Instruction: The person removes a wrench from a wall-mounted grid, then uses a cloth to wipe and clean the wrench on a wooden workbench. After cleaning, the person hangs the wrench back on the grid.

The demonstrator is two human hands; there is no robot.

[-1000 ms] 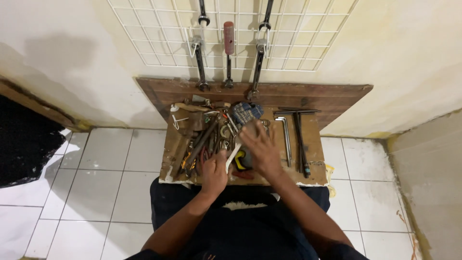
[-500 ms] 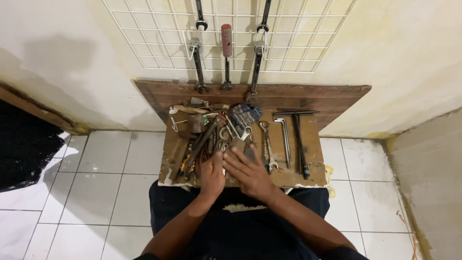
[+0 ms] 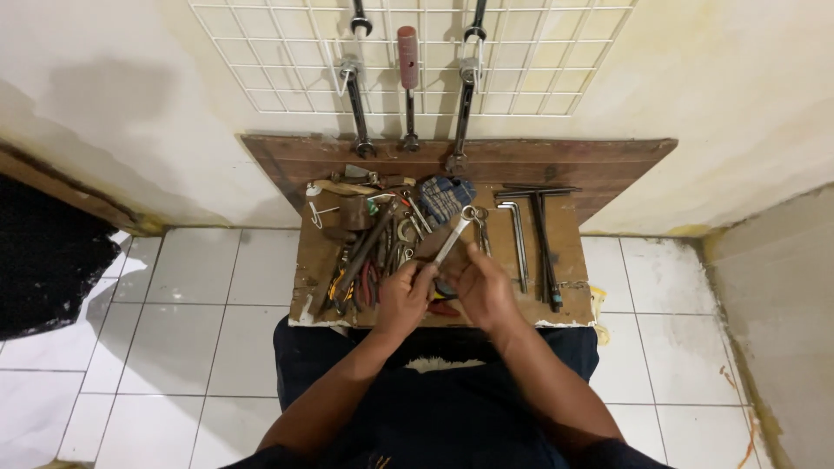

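Seen from above, a seated person works over a small wooden board point(image 3: 569, 227) crowded with hand tools. The left hand point(image 3: 401, 300) and right hand point(image 3: 485, 289) meet at the board's near edge, both with fingers curled, pinching the lower end of a silver combination wrench point(image 3: 453, 236), which points toward one o'clock. A heap of pliers and wrenches point(image 3: 369, 256) lies at ten o'clock of the hands; long hex keys point(image 3: 532, 234) lie at two o'clock. Above, a white wire grid point(image 3: 261, 61) holds hanging tools.

I see a stained cream wall point(image 3: 130, 104), a white wire grid panel point(image 3: 269, 69) mounted on it, pale floor tiles point(image 3: 200, 287), a dark mat point(image 3: 43, 252) at left, a worn wooden board point(image 3: 573, 156).
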